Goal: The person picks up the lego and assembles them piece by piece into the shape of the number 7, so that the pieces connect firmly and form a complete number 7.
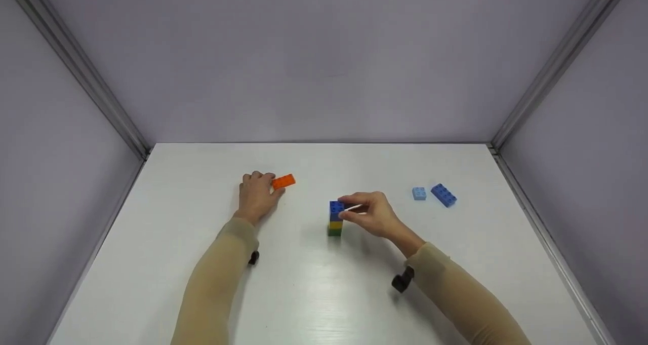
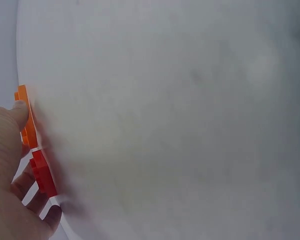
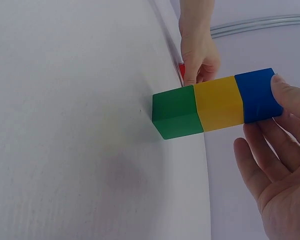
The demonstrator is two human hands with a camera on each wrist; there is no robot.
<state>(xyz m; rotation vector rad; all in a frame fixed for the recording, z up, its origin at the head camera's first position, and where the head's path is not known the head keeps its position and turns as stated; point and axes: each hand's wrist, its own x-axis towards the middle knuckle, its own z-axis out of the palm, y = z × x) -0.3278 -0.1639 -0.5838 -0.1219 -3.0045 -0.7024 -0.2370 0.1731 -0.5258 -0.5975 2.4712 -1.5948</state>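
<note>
A small tower stands on the white table, with a green brick (image 3: 177, 112) at the bottom, a yellow brick (image 3: 220, 104) in the middle and a blue brick (image 3: 260, 95) on top. My right hand (image 1: 373, 214) pinches the blue brick between thumb and forefinger, its other fingers loosely bent beside the tower. Further back and to the left, my left hand (image 1: 257, 195) holds an orange brick (image 1: 284, 181) between thumb and forefinger. A red brick (image 2: 44, 174) lies by the palm and other fingers in the left wrist view; the hand hides it from the head view.
To the right on the white table (image 1: 314, 294) lie a light blue brick (image 1: 419, 193) and a longer blue brick (image 1: 443, 195), close together. Pale walls (image 1: 324, 71) rise at the back and both sides, with metal rails (image 1: 541, 248) along the table's side edges.
</note>
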